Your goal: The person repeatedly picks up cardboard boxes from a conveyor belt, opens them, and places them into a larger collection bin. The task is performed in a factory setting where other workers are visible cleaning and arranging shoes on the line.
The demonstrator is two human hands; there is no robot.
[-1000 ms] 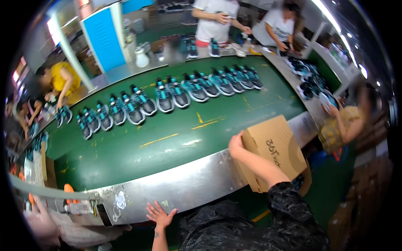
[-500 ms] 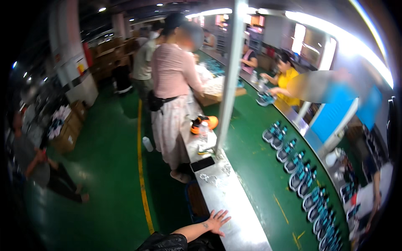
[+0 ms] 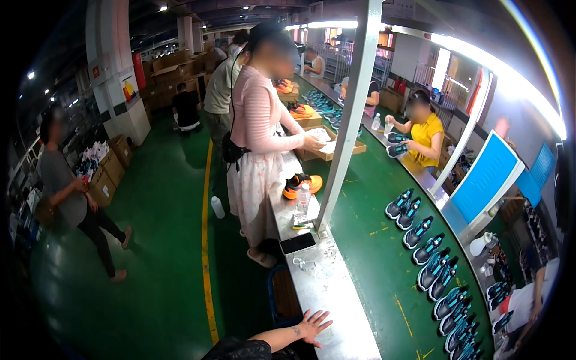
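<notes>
My left hand point(image 3: 313, 325) flat, fingers spread, grasping nothing, on the steel ledge point(image 3: 327, 294), phone point(image 3: 298, 243) further along it, shoes point(image 3: 432, 264) on green belt point(image 3: 384, 264), my right hand out of view

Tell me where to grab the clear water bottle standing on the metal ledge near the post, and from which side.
Grip the water bottle around its straight middle, probably coming from the aisle side. It stands upright on the metal ledge, with the white post close on its belt side and an orange shoe just behind it, so the aisle side looks most open. The left hand rests flat on the same ledge, farther down.
</notes>
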